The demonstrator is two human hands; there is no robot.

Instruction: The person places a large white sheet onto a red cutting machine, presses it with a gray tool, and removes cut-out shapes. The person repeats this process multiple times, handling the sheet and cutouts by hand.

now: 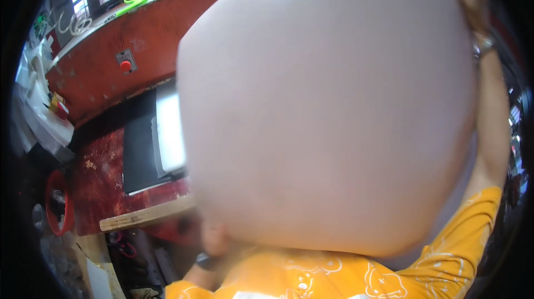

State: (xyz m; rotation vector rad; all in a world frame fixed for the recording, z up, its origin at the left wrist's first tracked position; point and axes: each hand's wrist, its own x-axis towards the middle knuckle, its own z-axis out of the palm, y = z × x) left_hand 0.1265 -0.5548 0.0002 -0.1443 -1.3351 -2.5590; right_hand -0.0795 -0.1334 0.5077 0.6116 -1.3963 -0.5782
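On this big pale panel (328,110), my right hand (471,1) grips the far-right edge; left hand (214,238) near-left, grip's too blurry to tell.

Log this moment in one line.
pale panel: between hands | left hand: at lower-left edge | right hand: at upper-right edge | red machine: partly hidden

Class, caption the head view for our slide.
A broad pale sheet, right hand high on its edge, left hand low, hides part of a red worktable.

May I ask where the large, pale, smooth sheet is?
The sheet fills most of the head view's centre and right, between the left hand, lower left, and the right hand, upper right.
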